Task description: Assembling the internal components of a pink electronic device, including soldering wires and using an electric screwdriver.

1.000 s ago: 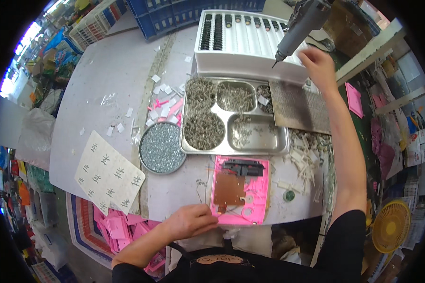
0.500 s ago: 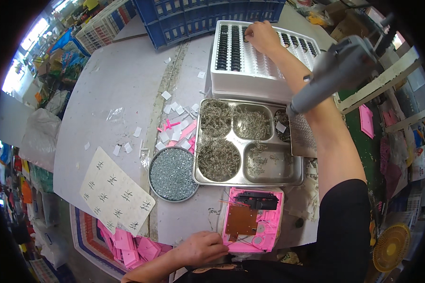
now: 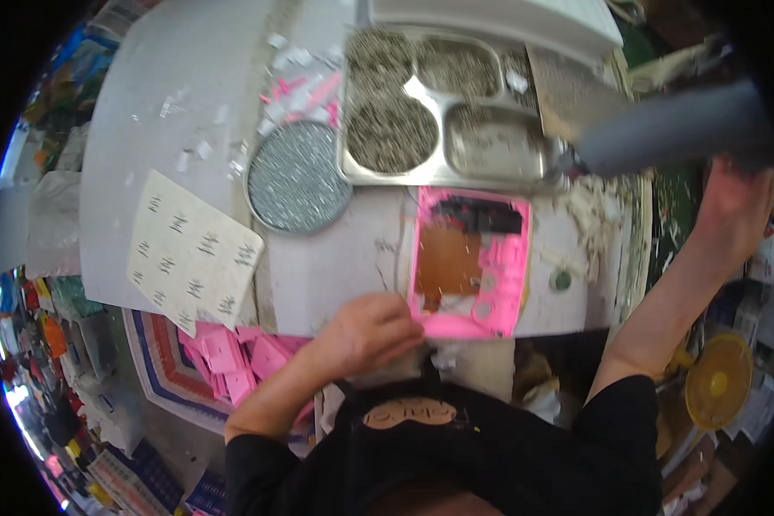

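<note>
A pink plastic casing (image 3: 469, 327) lies at the table's front edge, with a brown circuit board (image 3: 447, 262), a black part (image 3: 482, 215) and thin wires inside. At its lower left corner is my left hand (image 3: 370, 331), fingers curled together and closed on the casing's edge. My right hand (image 3: 735, 193) is far out to the right, past the table's side. The grey tool-like arm partly covers it, and motion smears its fingers, so what they hold does not show. A pink tint shows around that hand.
A steel compartment tray (image 3: 443, 176) of small metal pieces stands behind the casing, beside a round dish of screws (image 3: 297, 181). A marked card (image 3: 193, 258) lies left. The grey arm (image 3: 679, 129) juts in at right, above a yellow fan (image 3: 718, 383). Pink parts fill a basket (image 3: 159, 361).
My right hand has left the white foam tray at the back and swung out to the right. The view has tilted toward my body. My left hand stays at the casing's corner.
</note>
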Demonstrator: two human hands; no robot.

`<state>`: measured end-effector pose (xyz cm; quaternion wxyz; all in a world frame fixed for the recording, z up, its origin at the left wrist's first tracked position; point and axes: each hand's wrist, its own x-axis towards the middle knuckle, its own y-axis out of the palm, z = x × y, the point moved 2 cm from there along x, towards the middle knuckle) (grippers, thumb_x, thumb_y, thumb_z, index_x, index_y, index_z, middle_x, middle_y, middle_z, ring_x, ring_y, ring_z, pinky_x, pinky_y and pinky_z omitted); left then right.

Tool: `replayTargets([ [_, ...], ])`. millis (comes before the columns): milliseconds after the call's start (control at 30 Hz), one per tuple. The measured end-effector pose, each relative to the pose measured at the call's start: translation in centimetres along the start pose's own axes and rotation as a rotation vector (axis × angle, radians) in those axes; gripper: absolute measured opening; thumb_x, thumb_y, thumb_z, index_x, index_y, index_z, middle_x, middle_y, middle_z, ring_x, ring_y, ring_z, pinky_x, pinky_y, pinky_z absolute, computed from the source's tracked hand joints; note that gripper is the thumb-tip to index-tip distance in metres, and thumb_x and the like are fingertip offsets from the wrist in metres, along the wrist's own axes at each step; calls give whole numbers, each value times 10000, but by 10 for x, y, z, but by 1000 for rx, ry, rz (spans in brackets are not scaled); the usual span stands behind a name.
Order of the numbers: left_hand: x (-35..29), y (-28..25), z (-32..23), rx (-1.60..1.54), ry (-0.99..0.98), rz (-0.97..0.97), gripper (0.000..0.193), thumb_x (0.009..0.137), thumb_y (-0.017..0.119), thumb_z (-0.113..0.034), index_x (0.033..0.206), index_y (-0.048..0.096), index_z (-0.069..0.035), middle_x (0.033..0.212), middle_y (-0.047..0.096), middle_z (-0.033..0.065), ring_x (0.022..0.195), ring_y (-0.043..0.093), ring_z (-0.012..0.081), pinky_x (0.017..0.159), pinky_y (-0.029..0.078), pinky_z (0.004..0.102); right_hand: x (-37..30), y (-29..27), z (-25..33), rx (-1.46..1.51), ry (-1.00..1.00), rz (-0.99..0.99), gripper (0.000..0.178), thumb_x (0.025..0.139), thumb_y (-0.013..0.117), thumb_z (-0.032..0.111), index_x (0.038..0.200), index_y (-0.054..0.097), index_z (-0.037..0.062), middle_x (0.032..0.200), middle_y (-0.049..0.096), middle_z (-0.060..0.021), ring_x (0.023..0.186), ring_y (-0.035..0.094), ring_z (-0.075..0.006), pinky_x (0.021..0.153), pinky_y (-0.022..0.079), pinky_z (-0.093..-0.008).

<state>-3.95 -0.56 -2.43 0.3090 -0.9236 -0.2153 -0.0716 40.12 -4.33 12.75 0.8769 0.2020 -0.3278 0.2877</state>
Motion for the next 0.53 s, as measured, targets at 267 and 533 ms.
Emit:
replayTargets([
  [267, 0, 0, -1, 12, -45, -1, 221, 746, 857, -52, 929, 734, -73, 823, 594, 61, 723, 627, 248, 610, 507, 358, -199, 43, 47, -273, 384, 1047, 186, 754, 840, 62, 887, 711, 62, 863, 679, -26, 861, 571, -230, 839, 445, -356],
  [533, -5, 3, -3, 31, -69, -5, 231, 757, 845, -43, 955, 732, -83, 861, 598, 68, 757, 637, 252, 634, 518, 364, -212, 49, 34, -359, 21, 1322, 182, 792, 815, 150, 940, 711, 135, 873, 671, -9, 913, 588, -243, 884, 443, -420],
])
